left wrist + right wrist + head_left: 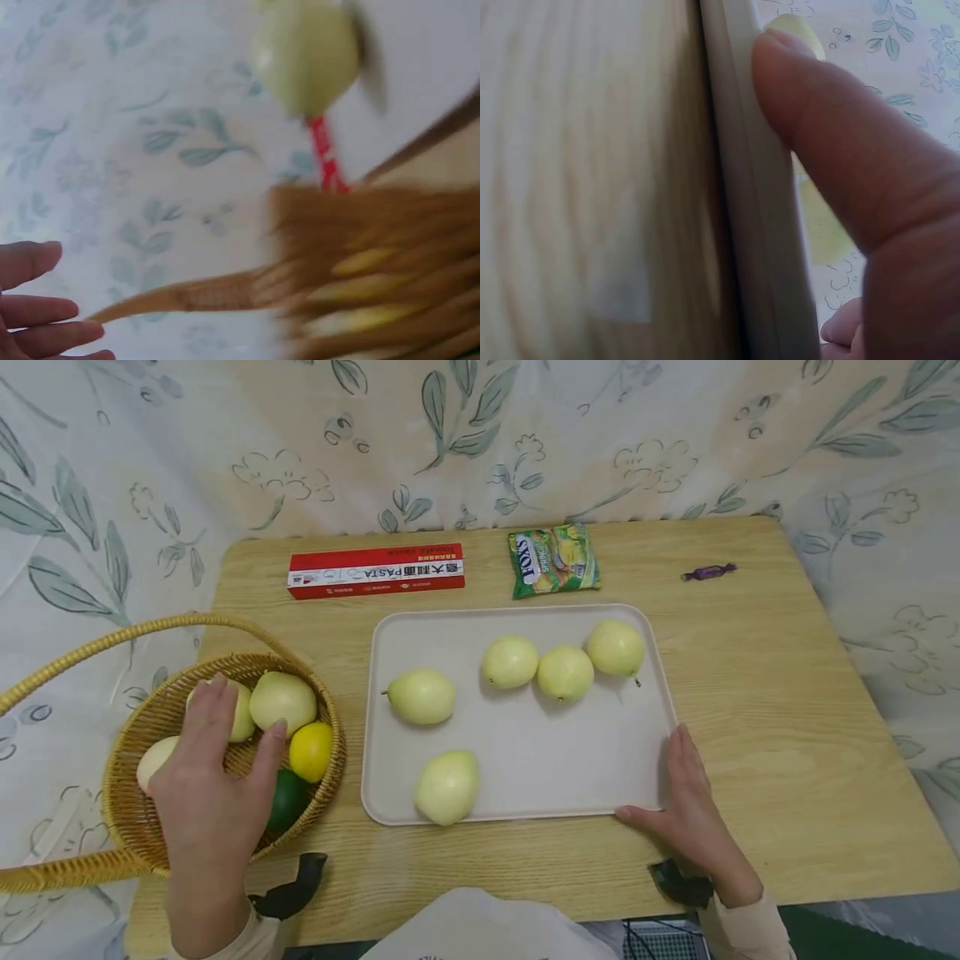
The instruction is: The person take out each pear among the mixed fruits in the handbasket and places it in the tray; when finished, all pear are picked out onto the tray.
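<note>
Fingers (pixel 213 714) of the left hand (pixel 210 797) are spread over the basket (pixel 123 793); the near right corner of the tray (pixel 555 760) is touched by the right hand (pixel 693 818), thumb splayed. Five pale-green fruits (pixel 565 674) are carried there, on the worktop (pixel 787 693).

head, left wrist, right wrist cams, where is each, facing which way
Head: on the head, forward and down at tray, basket, left hand, right hand.
Left wrist: on that wrist, toward the basket; fingers show.
Right wrist: on that wrist, along the tray; thumb and fingertips show.
Head and left wrist share the basket.
</note>
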The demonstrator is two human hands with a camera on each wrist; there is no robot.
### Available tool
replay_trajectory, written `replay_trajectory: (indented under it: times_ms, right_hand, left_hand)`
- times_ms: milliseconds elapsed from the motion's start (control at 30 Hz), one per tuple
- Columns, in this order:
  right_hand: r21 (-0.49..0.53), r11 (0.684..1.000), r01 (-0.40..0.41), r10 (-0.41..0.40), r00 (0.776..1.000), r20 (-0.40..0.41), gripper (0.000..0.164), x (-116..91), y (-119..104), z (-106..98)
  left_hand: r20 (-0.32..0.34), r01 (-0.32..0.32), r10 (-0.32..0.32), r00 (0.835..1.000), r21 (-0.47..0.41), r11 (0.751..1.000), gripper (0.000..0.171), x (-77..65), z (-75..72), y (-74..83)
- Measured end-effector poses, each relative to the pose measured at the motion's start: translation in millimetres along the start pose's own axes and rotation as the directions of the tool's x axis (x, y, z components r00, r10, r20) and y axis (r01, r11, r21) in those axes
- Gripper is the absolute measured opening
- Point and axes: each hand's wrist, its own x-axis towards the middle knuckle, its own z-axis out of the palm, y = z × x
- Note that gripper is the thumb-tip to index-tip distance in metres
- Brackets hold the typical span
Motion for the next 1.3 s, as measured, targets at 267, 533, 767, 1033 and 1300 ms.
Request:
replay_trajectory:
  times_ms: [267,533,767,1033,1300]
  right_hand:
    - [0.01,1.0,0.016,-0.016,1.0,-0.015,0.131,-2,2,1]
    - [0.027,1.0,0.013,-0.012,1.0,-0.009,0.13,1,1,-3]
    - [0.028,1.0,0.006,-0.006,1.0,-0.008,0.131,0,1,-5]
    - [0.03,1.0,0.009,-0.008,1.0,-0.013,0.131,-3,2,-6]
    - [0.057,0.998,0.028,-0.026,0.999,-0.029,0.13,-3,3,-5]
  left_hand:
    - [0.299,0.224,-0.263,0.917,0.159,0.961,0.067,40.3,-3.7,-4.8]
    - [0.617,0.199,-0.339,0.711,0.285,0.938,0.074,48.5,46.0,-38.5]
    - [0.584,0.189,-0.349,0.733,0.319,0.929,0.063,44.8,64.6,-47.9]
    - [0.55,0.208,-0.332,0.766,0.276,0.938,0.063,47.4,70.6,-54.3]
    - [0.527,0.255,-0.377,0.762,0.291,0.922,0.064,48.3,65.3,-53.7]
